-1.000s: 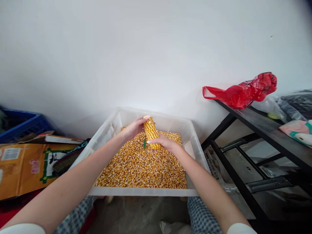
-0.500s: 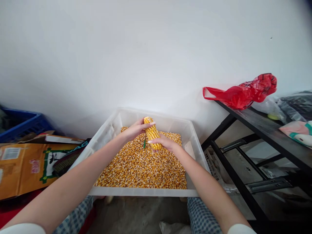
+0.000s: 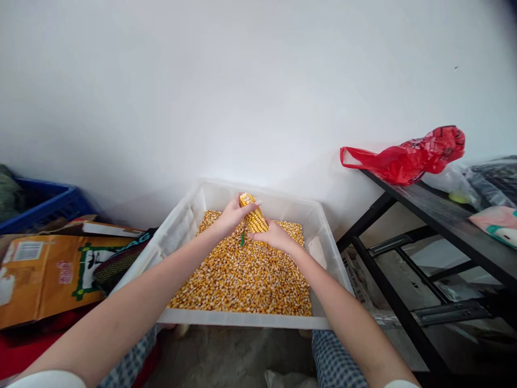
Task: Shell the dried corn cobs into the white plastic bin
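Both your hands grip the corn cob (image 3: 252,214) over the far end of the kernel-filled bin (image 3: 323,253): left hand (image 3: 232,214) wraps its top, right hand (image 3: 276,235) its lower end.

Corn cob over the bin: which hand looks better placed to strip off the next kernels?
Probably the right hand: it wraps the corn cob low down beside a green tool tip, while the left hand only steadies the top end.
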A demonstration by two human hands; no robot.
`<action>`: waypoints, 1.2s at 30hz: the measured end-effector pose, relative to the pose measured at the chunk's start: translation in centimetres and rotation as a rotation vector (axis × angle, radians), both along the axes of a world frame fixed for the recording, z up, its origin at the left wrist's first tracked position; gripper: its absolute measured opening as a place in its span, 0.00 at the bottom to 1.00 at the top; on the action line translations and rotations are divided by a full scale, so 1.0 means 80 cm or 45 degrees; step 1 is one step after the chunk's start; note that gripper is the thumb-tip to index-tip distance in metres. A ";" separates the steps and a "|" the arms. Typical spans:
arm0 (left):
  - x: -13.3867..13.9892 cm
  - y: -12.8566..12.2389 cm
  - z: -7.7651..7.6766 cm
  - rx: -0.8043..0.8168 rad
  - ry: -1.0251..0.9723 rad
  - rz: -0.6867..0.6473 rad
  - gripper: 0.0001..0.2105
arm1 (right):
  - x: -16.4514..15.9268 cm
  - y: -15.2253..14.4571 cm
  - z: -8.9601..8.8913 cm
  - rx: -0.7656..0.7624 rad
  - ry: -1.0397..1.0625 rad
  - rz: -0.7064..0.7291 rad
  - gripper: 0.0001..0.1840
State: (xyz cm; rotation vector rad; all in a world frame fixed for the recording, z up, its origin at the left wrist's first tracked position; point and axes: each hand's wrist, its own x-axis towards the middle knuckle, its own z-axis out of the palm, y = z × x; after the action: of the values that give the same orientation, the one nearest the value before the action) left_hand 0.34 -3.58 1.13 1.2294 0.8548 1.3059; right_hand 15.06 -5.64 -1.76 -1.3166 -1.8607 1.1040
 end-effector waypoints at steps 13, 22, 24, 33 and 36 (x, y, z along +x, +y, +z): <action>-0.012 0.003 0.000 -0.278 0.245 -0.332 0.23 | 0.047 0.032 0.026 -0.056 0.584 -0.438 0.22; 0.024 -0.029 -0.025 0.060 0.652 -0.330 0.25 | 0.034 0.028 0.016 -0.101 0.706 -0.622 0.23; 0.026 -0.031 -0.028 0.064 0.660 -0.354 0.26 | 0.031 0.028 0.013 -0.065 0.812 -0.625 0.21; 0.026 -0.026 -0.028 0.015 0.546 -0.310 0.28 | 0.024 0.029 -0.004 0.256 0.848 -0.730 0.15; 0.024 -0.022 -0.028 0.061 0.587 -0.292 0.26 | 0.018 0.025 -0.005 0.284 0.825 -0.664 0.15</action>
State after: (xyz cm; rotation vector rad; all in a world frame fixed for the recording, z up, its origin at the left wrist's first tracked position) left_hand 2.30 -5.33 -1.10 1.6490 0.9717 0.8745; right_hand 16.54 -3.67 -2.13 -1.0554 -1.0501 0.8679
